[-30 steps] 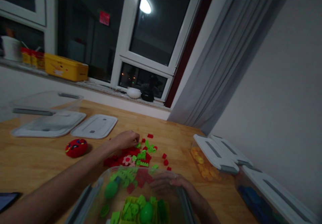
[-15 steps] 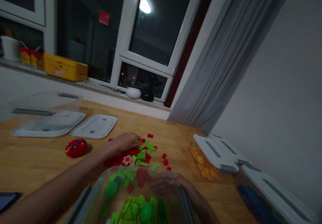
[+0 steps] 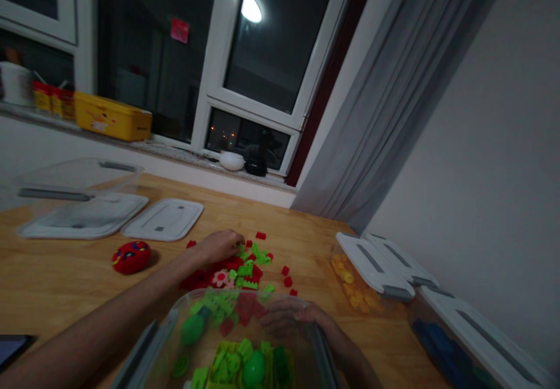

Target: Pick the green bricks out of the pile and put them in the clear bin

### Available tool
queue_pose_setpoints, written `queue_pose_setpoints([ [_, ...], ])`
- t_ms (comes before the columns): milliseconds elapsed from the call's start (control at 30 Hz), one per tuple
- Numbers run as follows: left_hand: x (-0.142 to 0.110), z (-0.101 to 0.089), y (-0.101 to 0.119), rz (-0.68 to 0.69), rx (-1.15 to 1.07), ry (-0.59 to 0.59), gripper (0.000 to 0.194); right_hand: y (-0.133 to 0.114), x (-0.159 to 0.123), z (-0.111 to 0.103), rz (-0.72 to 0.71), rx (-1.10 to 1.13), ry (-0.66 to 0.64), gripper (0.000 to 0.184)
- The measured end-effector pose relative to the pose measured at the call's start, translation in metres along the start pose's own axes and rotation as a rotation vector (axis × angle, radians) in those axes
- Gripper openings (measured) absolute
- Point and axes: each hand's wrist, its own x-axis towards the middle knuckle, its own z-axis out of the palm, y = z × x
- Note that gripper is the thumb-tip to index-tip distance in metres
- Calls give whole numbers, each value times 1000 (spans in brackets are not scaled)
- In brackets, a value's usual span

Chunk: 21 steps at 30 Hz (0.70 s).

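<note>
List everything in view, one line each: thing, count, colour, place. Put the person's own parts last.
Loose toy bricks: many, red and green, piled mid-table.
Clear bin: one, holding green pieces, near edge.
Flat lids: two, white, far left of table.
Empty clear box: one, behind the lids.
Round toy: one, red, left of the pile.
Box of yellow pieces: one, lid laid across, right side.
Box of blue pieces: one, white-lidded, far right.
Yellow case: one, on the windowsill.
Bowl: one, white, on the sill.
Curtain: one, grey, right of window.
Table: one, wooden.
Left hand: fingers down on the pile.
Right hand: gripping the clear bin's far rim.
</note>
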Motion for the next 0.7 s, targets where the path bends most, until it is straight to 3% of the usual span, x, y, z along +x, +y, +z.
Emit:
queue_pose_setpoints([
  [233, -4, -49, 24, 63, -58, 102, 32, 0, 1, 0, 6, -6, 1, 50],
  [433, -33, -97, 79, 282, -181, 196, 32, -6, 0, 6, 32, -2, 41, 49],
  [567, -60, -118, 123, 385, -176, 117, 27, -5, 0, 4, 22, 3, 13, 49],
  [700, -78, -125, 154, 486, -132, -5, 24, -2, 1, 2, 8, 1, 15, 47],
])
